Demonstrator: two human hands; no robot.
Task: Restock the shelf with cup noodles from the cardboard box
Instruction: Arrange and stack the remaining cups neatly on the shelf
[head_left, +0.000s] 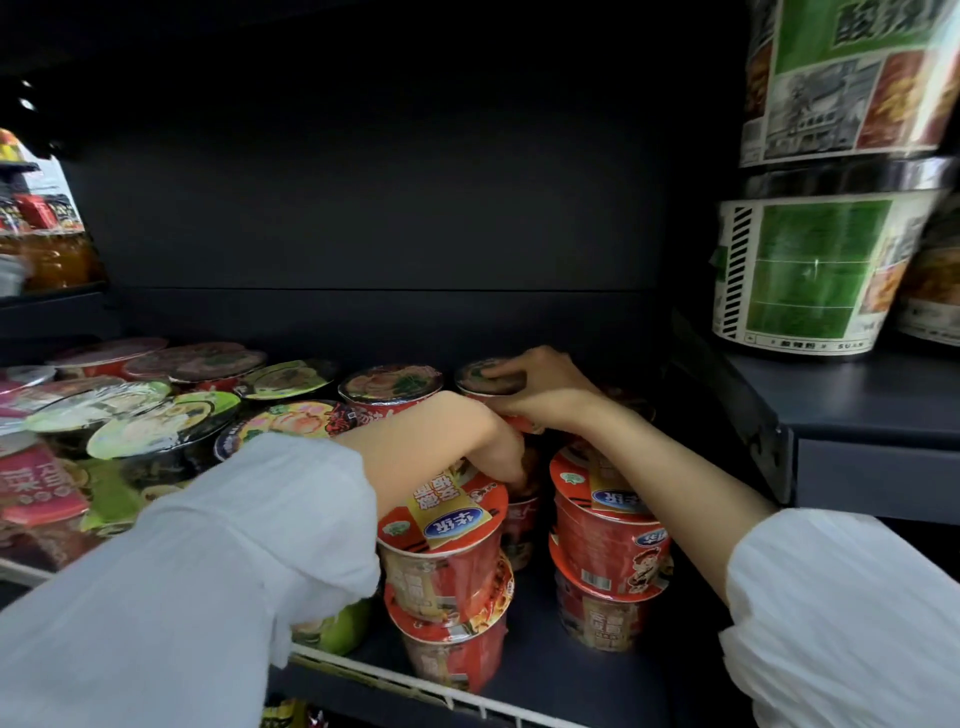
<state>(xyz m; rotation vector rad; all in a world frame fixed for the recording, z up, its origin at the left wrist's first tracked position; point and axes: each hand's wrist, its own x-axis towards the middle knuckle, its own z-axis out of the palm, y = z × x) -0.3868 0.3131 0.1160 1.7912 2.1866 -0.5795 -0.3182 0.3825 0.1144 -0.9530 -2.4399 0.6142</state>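
On my far left I see drink bottles (49, 249) on a neighbouring shelf, then mixed bowl noodles (161, 426) packed on the dark shelf (540, 670). My left hand (493, 457) reaches down behind the front stack of red cup noodles (447, 545); its fingers are hidden, so I cannot tell its grip. My right hand (540, 389) curls over a cup (488, 376) at the back, gripping its lid edge. Green-labelled tubs (810, 270) stand stacked at right.

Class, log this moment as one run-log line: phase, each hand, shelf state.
phase: placing | right hand: grips rear red cup by its lid | left hand: reaches between stacks, grasp hidden | shelf: two front red-cup stacks
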